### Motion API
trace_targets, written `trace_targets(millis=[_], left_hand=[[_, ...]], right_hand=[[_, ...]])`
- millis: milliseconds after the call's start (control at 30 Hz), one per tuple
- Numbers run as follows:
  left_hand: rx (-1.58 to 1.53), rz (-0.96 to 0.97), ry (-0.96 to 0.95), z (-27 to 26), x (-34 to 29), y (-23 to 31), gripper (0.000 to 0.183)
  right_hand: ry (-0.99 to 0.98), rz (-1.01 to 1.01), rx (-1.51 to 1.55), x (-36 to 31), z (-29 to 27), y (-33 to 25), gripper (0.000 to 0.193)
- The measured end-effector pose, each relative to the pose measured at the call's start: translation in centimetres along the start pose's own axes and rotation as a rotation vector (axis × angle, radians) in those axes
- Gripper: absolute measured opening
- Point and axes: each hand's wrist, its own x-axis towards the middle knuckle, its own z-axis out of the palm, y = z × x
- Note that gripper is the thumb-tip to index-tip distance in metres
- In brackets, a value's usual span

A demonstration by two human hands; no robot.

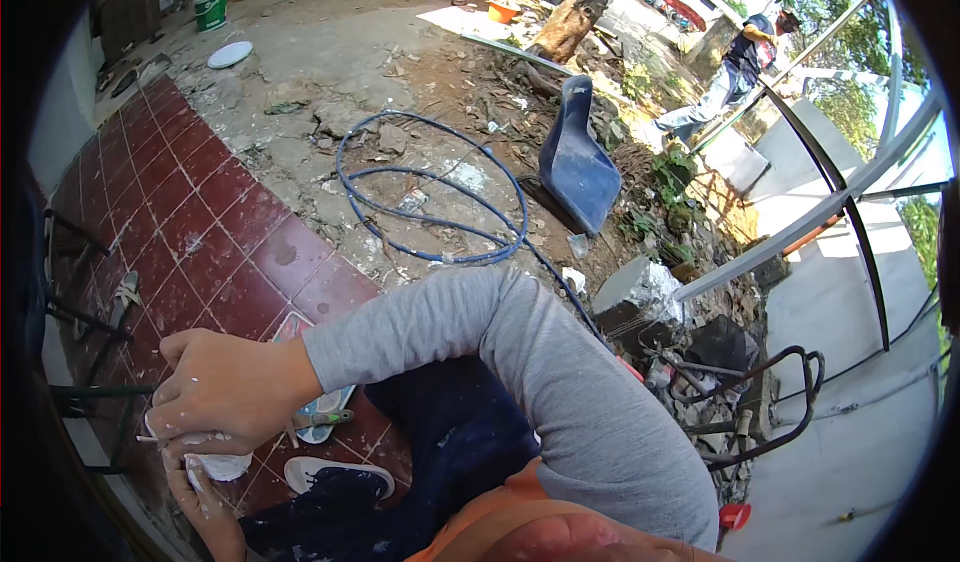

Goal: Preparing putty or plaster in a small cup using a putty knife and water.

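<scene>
White thing [224, 467] — just below your right hand [228, 387], beside your left hand [208, 512]. Right fingers curled, left partly hidden; can't tell what either grasps — best steady it low, wrist loose, pressure light and even.

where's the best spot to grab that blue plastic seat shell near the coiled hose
Probably the top edge of its narrow back, coming down from above. The blue seat shell appears to rest with that back rising, giving a slim upper rim to close on, while the seat part is broader and sits lower.
</scene>
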Motion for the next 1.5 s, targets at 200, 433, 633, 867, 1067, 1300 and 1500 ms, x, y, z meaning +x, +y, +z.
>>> trace_targets(millis=[200, 433, 633, 867, 1067, 1300, 1500], left_hand=[[0.183, 0.039, 0.033, -0.5, 0.3, -2.3, 0.045], [0.115, 0.026, -0.006, -0.3, 0.2, -1.5, 0.044], [0.051, 0.034, 0.002, -0.1, 0.3, -2.1, 0.045], [0.076, 0.044, 0.032, 0.5, 0.4, -0.3, 0.045], [0.111, 0.025, -0.04, 1.5, -1.0, 4.0, 0.045], [0.197, 0.118, 0.043, 2.1, -1.4, 4.3, 0.047], [0.28, 0.183, 0.028, 2.3, -1.5, 4.5, 0.047]], right_hand=[[0.067, 0.013, -0.134, 0.2, -0.3, -0.4, 0.021], [0.075, 0.03, -0.04, -0.1, -0.1, -0.4, 0.021], [-0.038, 0.077, 0.014, 0.0, -0.2, -0.5, 0.018], [0.072, 0.098, -0.166, 0.2, -0.7, -0.4, 0.018], [-0.023, -0.001, 0.03, 0.7, -1.2, -0.6, 0.016], [-0.102, -0.009, 0.062, 0.8, -1.4, -0.4, 0.016], [-0.02, 0.107, -0.127, 0.8, -1.1, -0.4, 0.016]])
